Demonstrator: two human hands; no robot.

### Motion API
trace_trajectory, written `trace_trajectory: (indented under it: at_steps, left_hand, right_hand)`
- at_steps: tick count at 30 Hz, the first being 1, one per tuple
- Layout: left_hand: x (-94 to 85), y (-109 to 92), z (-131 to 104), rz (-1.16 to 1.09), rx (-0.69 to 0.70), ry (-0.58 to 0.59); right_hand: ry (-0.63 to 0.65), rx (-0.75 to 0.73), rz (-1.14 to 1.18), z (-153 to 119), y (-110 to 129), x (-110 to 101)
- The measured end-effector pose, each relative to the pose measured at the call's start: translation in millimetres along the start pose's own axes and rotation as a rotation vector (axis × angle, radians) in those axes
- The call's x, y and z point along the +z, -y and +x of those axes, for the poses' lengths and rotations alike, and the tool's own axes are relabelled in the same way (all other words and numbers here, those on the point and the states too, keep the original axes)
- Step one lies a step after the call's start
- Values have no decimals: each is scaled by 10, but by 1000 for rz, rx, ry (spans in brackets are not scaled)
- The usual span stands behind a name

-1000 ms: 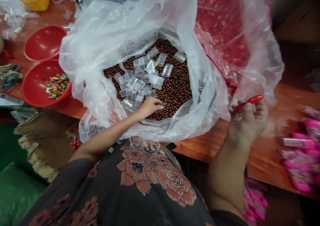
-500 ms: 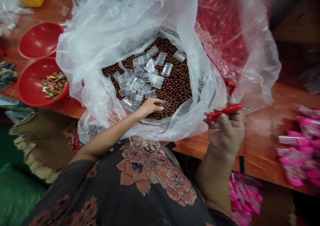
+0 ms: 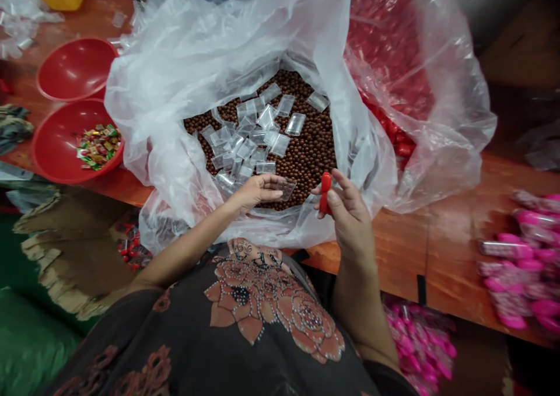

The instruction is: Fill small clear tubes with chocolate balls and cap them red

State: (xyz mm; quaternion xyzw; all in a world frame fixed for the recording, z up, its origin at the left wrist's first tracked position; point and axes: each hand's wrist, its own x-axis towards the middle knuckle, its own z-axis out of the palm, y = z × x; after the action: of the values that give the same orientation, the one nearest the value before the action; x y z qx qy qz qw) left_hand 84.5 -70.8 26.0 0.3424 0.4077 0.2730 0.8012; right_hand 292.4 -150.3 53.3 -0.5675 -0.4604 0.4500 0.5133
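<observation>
left hand point(image 3: 259, 192) pinches the clear case point(image 3: 287, 191), right hand point(image 3: 351, 210) the red piece point(image 3: 326, 184); i advise light pressure, lest the case crack.

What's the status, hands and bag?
Left hand pinching a clear plastic piece. Right hand holding a red piece. Open bag: loose clear pieces on brown balls. No obstruction seen between hands.

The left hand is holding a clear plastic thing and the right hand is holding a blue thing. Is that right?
Not quite. The right hand is holding a red thing, not a blue one, as the head view shows. The left hand is holding a clear plastic thing, just as you said.
</observation>
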Motion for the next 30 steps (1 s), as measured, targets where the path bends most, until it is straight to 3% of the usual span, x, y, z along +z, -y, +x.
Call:
trace_trajectory:
  at_steps: [7, 10, 14, 18, 21, 25, 30]
  left_hand:
    - [31, -92, -202, 99, 60, 19]
    - [30, -106, -238, 130, 67, 50]
    - [7, -100, -266, 150, 84, 110]
    - [-30, -82, -292, 124, 67, 147]
    - [-62, -69, -315, 101, 46, 150]
    - [-109, -72, -351, 126, 66, 99]
    - [-108, -76, -423, 184, 111, 75]
  right_hand:
    - [77, -36, -99, 81, -92, 118]
    - [112, -147, -249, 133, -59, 149]
    - [266, -313, -511, 212, 54, 172]
    - [402, -349, -603, 255, 120, 171]
    - [424, -343, -601, 252, 114, 166]
    - [320, -311, -537, 215, 48, 155]
    - [284, -126, -162, 131, -34, 124]
